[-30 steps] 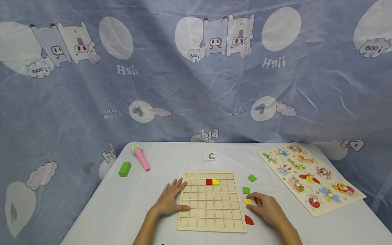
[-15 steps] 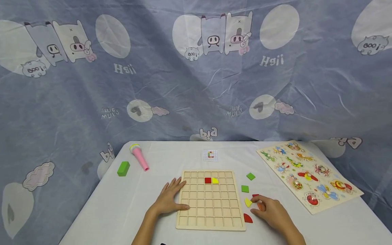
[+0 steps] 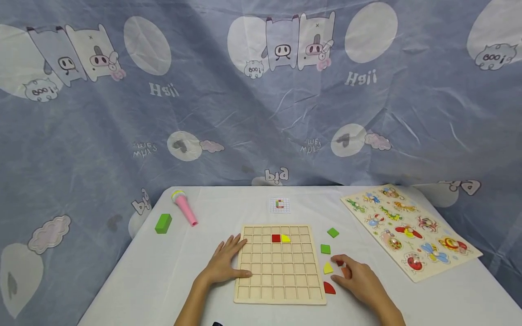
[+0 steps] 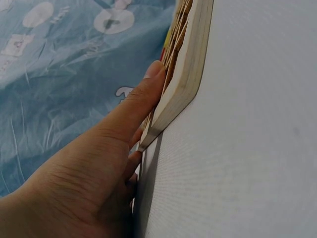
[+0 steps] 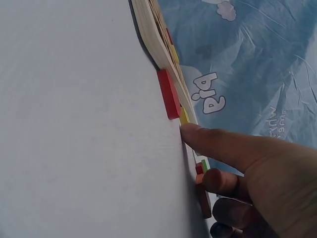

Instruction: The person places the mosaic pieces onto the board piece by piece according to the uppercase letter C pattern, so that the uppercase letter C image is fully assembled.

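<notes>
Two green square tiles [image 3: 325,249], one turned cornerwise, lie beyond the right hand [image 3: 354,277], in line with a yellow quarter-round piece [image 3: 328,268] that sits at the gap between its parted thumb and forefinger; whether either fingertip touches it I cannot tell. That hand partly hides a dark red piece [image 3: 340,262] and an orange piece [image 3: 346,272], crowding the yellow one from the right, while a red quarter-round block [image 3: 329,288] lies nearer the person, close by the right edge of the pale wooden grid board [image 3: 278,269]. Spread wide, the left hand [image 3: 225,263] rests along the board's left edge, its thumb over the rim. Set in the grid's second row from the far side are a red square [image 3: 276,238] and a yellow quarter-round tile [image 3: 286,238], side by side. Around the white-covered worktop [image 3: 179,262] are a small printed pattern card [image 3: 279,205] behind the board, a pink toy microphone [image 3: 186,209] and green rectangular block [image 3: 163,224] at far left, and a wooden insect puzzle [image 3: 410,218] angled at right.
</notes>
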### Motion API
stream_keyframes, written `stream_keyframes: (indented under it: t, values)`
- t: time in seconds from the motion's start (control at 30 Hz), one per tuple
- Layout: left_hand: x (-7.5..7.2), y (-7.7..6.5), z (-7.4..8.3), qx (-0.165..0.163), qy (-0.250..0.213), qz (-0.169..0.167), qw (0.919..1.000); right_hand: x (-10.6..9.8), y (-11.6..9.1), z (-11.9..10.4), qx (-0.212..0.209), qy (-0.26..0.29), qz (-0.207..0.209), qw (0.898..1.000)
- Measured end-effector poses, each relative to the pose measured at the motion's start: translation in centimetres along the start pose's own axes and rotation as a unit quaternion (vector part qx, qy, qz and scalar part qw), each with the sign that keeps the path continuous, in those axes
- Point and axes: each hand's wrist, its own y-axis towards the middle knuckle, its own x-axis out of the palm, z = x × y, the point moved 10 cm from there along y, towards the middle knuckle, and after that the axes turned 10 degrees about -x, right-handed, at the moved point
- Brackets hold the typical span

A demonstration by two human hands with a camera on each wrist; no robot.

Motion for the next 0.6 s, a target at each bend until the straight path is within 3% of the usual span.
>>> stream_keyframes:
  t: [0.2,0.6]
  values:
    - [-0.14,0.05,-0.07,0.001,-0.002,0.003,1.0000,0.38,0.72,-0.26,-0.024,0.015,0.000,1.000]
    - [-0.14,-0.02,0.09,0.002,-0.001,0.003,1.0000,0.47,0.77,0.01,-0.018,0.014,0.004,1.000]
